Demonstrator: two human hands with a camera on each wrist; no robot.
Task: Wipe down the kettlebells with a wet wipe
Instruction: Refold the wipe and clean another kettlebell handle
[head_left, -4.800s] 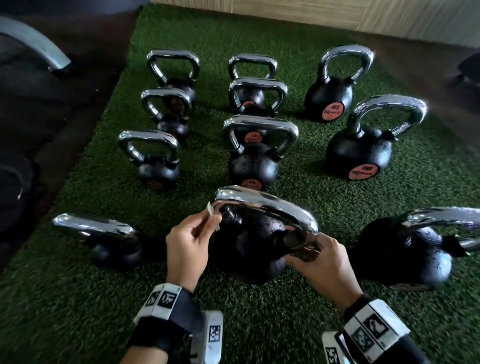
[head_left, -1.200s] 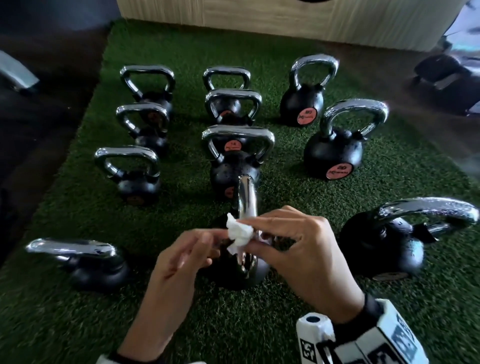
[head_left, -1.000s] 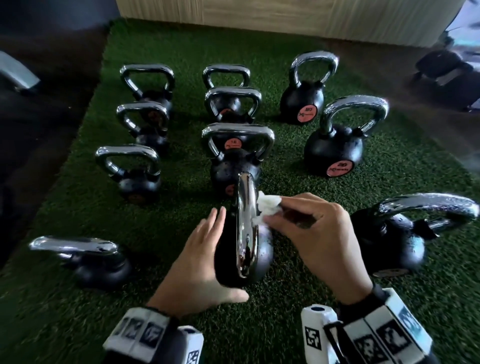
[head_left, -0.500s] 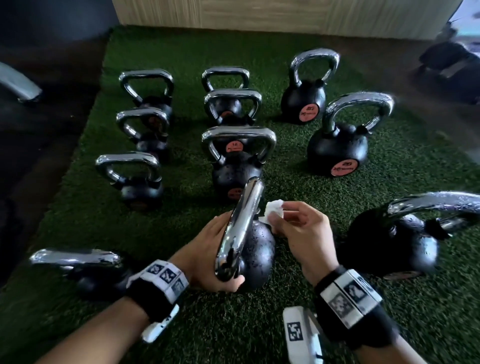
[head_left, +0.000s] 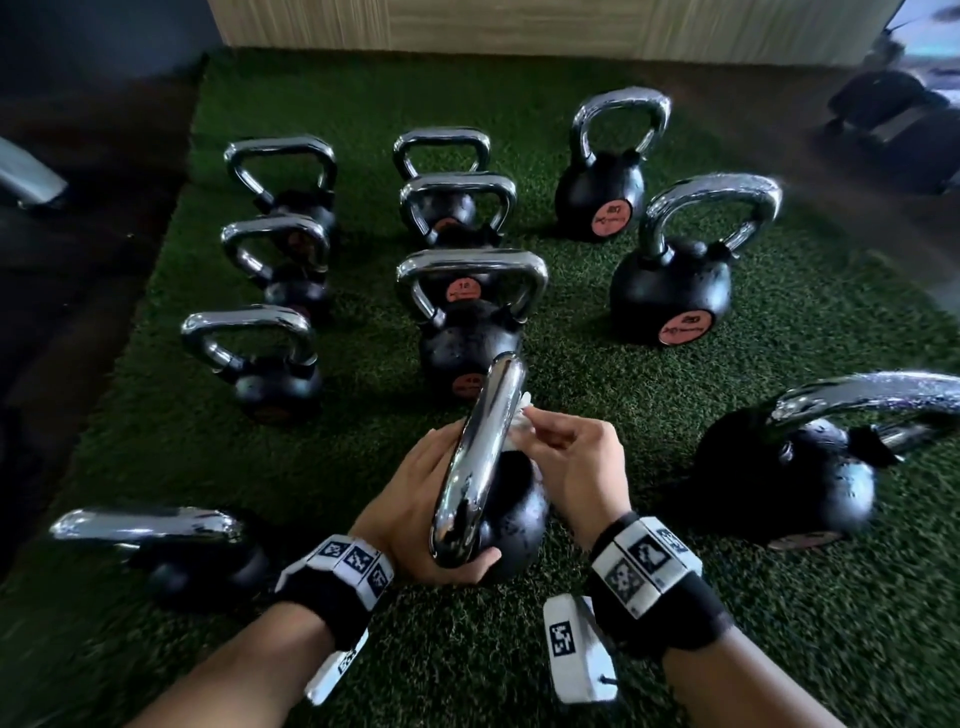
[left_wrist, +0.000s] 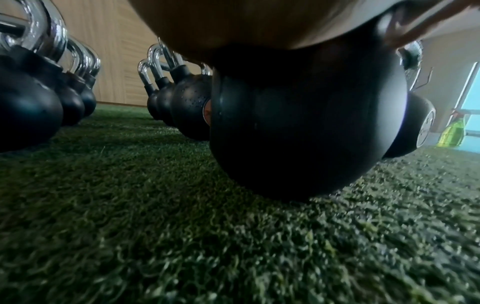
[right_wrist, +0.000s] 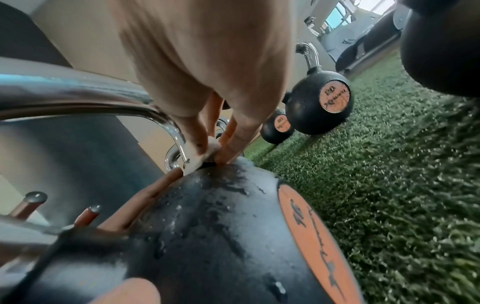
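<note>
My left hand (head_left: 415, 512) cups the black ball of the near kettlebell (head_left: 511, 514), its fingers (head_left: 467, 564) curled under the near side. That kettlebell stands on the green turf (head_left: 779, 649) in the middle of the front row, its chrome handle (head_left: 480, 452) turned edge-on toward me and rising between my two hands. On the far side of that handle my right hand (head_left: 576, 467) pinches the white wet wipe (head_left: 522, 415) — its fingers (right_wrist: 197, 142) press the wad against the handle's base where it meets the ball. The ball's surface is beaded with droplets.

Counting from the left: one kettlebell (head_left: 171, 551) low at my left with three more lined up behind it, then the one I hold with three behind it in the middle column, then one large kettlebell (head_left: 810, 467) at my right and two with orange labels beyond — eleven in all.

The nearest middle kettlebell (head_left: 467, 332) sits just behind the wipe, close to my right fingertips. A wooden panel (head_left: 519, 26) bounds the turf at the far end.
</note>
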